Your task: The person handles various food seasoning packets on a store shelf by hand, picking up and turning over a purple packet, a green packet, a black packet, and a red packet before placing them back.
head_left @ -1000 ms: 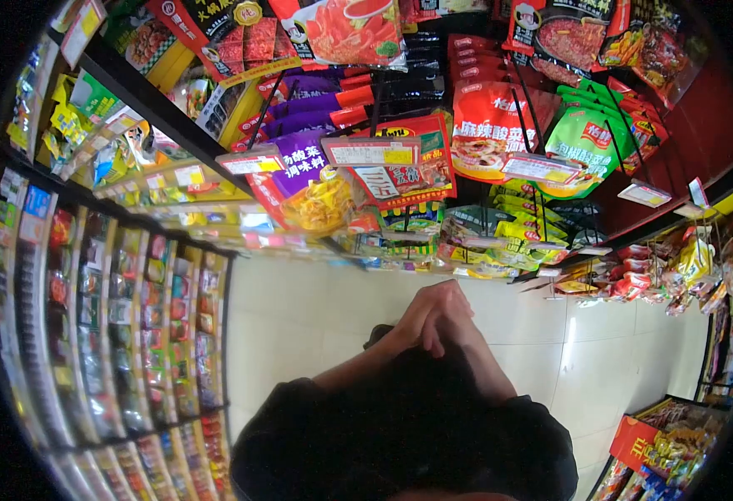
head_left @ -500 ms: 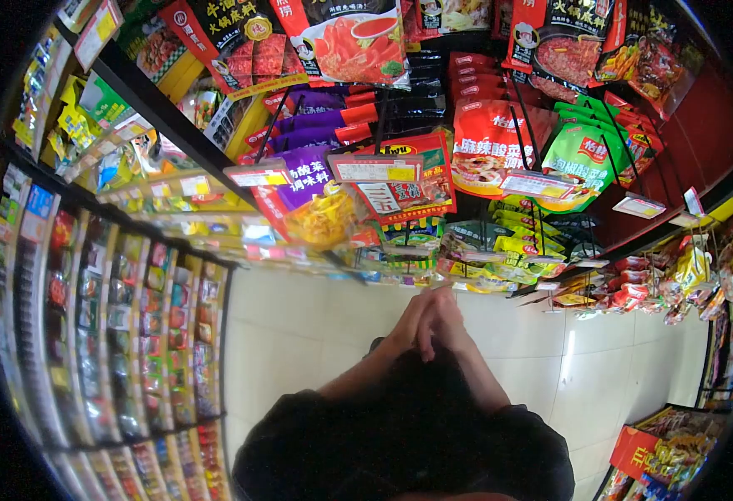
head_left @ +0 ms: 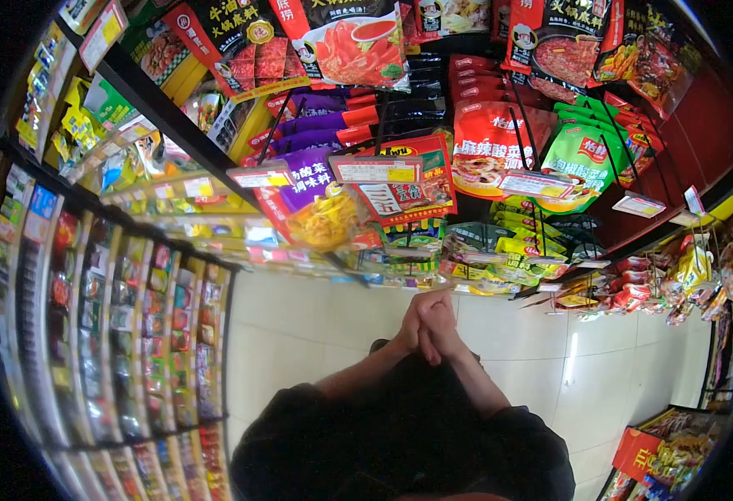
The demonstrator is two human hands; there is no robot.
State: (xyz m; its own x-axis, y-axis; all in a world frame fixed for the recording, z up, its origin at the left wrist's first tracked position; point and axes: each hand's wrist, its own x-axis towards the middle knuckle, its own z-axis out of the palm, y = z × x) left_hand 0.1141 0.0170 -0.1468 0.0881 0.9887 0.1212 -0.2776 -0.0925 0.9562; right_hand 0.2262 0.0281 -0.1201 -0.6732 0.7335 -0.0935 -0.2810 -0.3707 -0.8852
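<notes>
My left hand (head_left: 413, 326) and my right hand (head_left: 440, 322) are clasped together in front of my dark top. Their fingers are closed around each other, and no object shows in them. Just beyond them hang seasoning packets on hooks: a purple and red packet (head_left: 320, 200), a red packet (head_left: 416, 179), a red pouch (head_left: 485, 150) and a green pouch (head_left: 579, 163). Lower down, yellow-green packets (head_left: 521, 250) are nearest to my fingers, without contact that I can make out.
Price tags (head_left: 376, 169) stick out at the hook ends. Larger hotpot base packs (head_left: 350, 42) hang above. Shelves of packaged goods (head_left: 132, 326) run along the left. A red carton (head_left: 636, 451) sits at the lower right, and pale floor tiles (head_left: 299, 326) surround me.
Both hands stay clasped, sitting very slightly lower in view. The racks and packets look almost the same.
</notes>
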